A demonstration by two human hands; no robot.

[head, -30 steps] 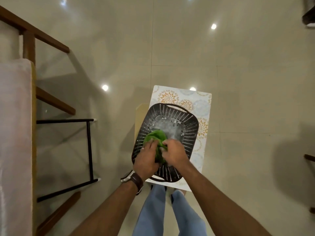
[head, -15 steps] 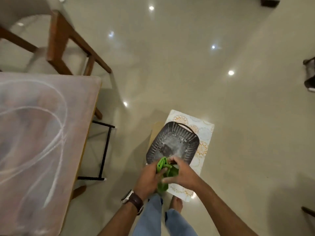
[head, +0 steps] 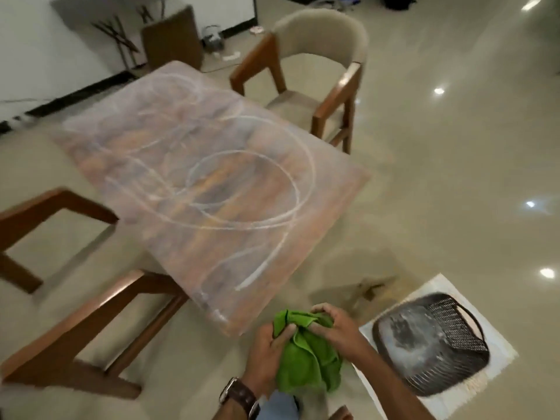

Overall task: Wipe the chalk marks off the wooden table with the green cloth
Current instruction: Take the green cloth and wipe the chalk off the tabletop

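Note:
The green cloth (head: 306, 359) hangs bunched between both hands near the bottom middle of the view. My left hand (head: 269, 347) grips its left side and my right hand (head: 336, 328) grips its top right. The wooden table (head: 194, 177) fills the centre, just beyond the hands, and its top is covered with looping white chalk marks (head: 248, 165) and a pale chalk haze. The cloth is held clear of the table, in front of its near corner.
A dark perforated basket (head: 430, 344) sits on a patterned mat (head: 497, 356) on the floor at the right. A padded wooden chair (head: 321, 77) stands behind the table. Wooden chair frames (head: 91, 325) stand at the left. Glossy tiled floor surrounds everything.
Both hands lifted the green cloth out of the basket and brought it up in front of me. My view swung left and up, so the chalk-marked table now fills the centre.

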